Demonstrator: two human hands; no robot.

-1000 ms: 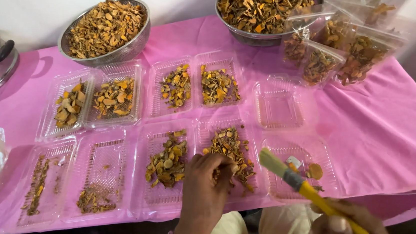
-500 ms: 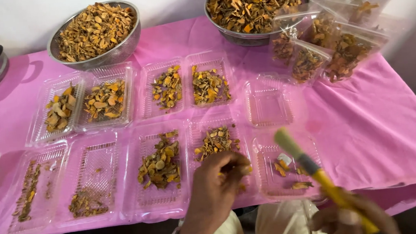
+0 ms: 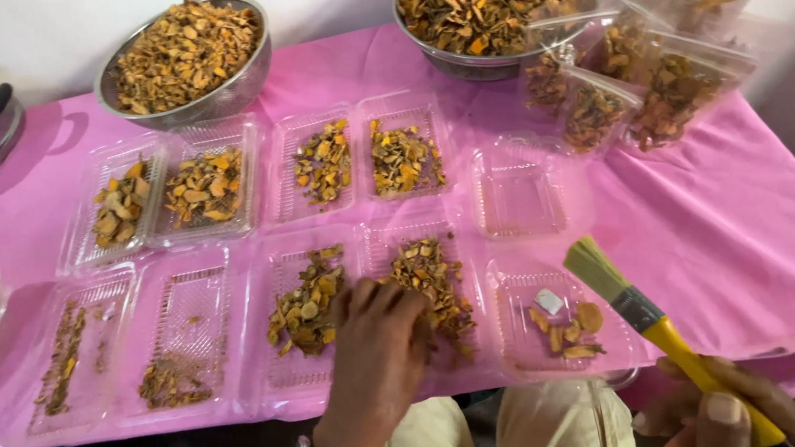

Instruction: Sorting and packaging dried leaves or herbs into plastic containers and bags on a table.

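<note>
Fingers (image 3: pixel 395 300) of the left hand (image 3: pixel 375 350) curl down into a clear plastic tray (image 3: pixel 423 293) in the near row, pinching at the heap of dried yellow-brown pieces (image 3: pixel 436 282) in it; whether a piece is actually caught between them cannot be told, since the back of the hand hides the tips. That heap lies just beyond and slightly right of the knuckles, its long axis running from far to near down the tray. The right hand (image 3: pixel 721 416), at the near right edge, is clenched around the yellow handle of a paintbrush (image 3: pixel 656 325). Its shaft slants up and to the left, so the pale green bristles (image 3: pixel 593 269) hover over the far right corner of the next tray (image 3: pixel 559 320), which holds only a few pieces and a small white bit. The left hand is on the heap, the brush well to its right. More trays, some filled, cover the pink table (image 3: pixel 752 221), with steel bowls (image 3: pixel 182 55) of the same dried material and filled bags (image 3: pixel 674 94) along the far side.
</note>
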